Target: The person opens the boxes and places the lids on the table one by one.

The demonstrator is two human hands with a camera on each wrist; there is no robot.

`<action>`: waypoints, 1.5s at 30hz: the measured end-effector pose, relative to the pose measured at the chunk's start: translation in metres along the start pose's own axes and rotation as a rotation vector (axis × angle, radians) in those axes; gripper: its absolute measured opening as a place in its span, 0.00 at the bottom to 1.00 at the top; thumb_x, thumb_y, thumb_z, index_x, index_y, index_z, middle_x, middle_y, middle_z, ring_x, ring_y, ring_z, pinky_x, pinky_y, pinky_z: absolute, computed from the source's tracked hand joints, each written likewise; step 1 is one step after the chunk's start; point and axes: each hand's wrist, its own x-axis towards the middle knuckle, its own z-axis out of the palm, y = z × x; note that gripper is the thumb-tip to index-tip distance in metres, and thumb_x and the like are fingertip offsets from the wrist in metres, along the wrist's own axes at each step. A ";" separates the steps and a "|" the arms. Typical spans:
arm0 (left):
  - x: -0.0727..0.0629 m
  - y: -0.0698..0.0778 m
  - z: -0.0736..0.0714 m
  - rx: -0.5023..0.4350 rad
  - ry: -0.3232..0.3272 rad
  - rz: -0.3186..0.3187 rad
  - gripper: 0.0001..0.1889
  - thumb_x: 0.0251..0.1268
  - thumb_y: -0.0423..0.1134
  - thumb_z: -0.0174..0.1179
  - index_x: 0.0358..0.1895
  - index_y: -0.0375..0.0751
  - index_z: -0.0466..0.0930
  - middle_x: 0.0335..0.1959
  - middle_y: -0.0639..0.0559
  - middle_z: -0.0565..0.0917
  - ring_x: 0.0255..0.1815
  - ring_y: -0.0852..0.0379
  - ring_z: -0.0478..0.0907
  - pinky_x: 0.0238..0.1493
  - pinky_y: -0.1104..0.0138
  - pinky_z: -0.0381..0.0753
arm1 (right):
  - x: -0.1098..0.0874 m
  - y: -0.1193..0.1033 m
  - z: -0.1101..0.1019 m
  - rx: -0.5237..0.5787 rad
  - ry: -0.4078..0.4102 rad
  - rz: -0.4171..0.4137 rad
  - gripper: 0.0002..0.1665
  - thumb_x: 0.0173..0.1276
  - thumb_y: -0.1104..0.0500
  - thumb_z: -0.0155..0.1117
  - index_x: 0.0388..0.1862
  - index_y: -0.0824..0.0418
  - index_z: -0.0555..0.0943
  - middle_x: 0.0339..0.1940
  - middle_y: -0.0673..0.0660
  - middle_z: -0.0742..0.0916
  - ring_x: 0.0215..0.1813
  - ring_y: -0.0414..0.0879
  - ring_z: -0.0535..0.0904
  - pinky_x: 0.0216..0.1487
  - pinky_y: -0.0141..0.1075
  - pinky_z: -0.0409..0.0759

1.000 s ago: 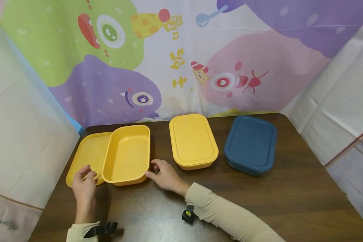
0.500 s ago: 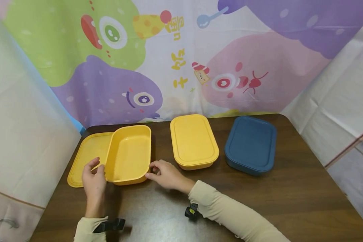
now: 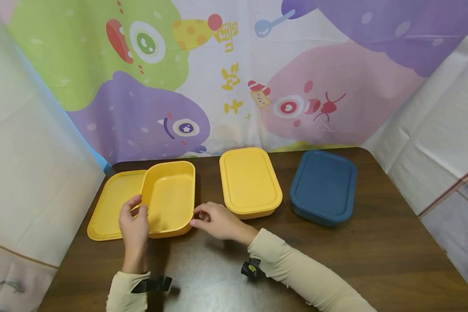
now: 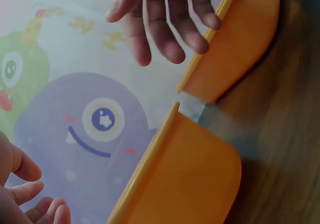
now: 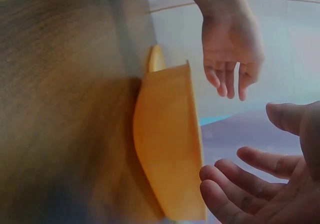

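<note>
An open yellow food box (image 3: 170,195) sits at the left of the table, overlapping its loose yellow lid (image 3: 113,203). My left hand (image 3: 134,223) is over the lid's right part, at the box's left rim, fingers loosely bent and holding nothing. At the box's near right corner is my right hand (image 3: 220,223), with thumb and fingertips right by the rim. In the right wrist view, the right hand (image 5: 265,184) has its fingers spread beside the yellow box (image 5: 170,139). Relaxed, separated fingers of the left hand (image 4: 30,194) show in the left wrist view.
A second yellow box (image 3: 250,180), lidded, stands right of the open one. Further right is a lidded dark blue box (image 3: 323,186). The brown wooden table (image 3: 226,277) ends at a cartoon-printed curtain (image 3: 234,86).
My left hand has moved right, from the lid's near edge to the open box's left side. The right hand has shifted slightly right, staying by the corner. The boxes stay about where they were.
</note>
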 end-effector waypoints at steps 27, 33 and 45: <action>-0.020 0.013 0.032 -0.011 -0.094 0.160 0.16 0.67 0.30 0.51 0.56 0.31 0.76 0.54 0.37 0.76 0.53 0.43 0.76 0.46 0.74 0.68 | -0.012 -0.005 -0.047 0.030 0.100 -0.023 0.22 0.70 0.50 0.62 0.57 0.61 0.79 0.46 0.58 0.85 0.45 0.45 0.79 0.50 0.37 0.79; -0.023 0.016 0.039 -0.021 -0.138 0.191 0.16 0.68 0.30 0.51 0.56 0.30 0.76 0.54 0.36 0.75 0.53 0.41 0.76 0.46 0.75 0.69 | -0.015 -0.003 -0.057 0.046 0.138 -0.019 0.22 0.69 0.51 0.63 0.57 0.62 0.79 0.45 0.57 0.85 0.45 0.46 0.80 0.51 0.42 0.80; -0.028 0.021 0.056 -0.011 -0.215 0.234 0.16 0.67 0.29 0.53 0.56 0.30 0.76 0.53 0.37 0.75 0.52 0.42 0.78 0.52 0.58 0.75 | -0.020 0.002 -0.069 0.051 0.165 0.031 0.24 0.70 0.49 0.62 0.59 0.61 0.78 0.50 0.57 0.84 0.49 0.47 0.80 0.53 0.40 0.79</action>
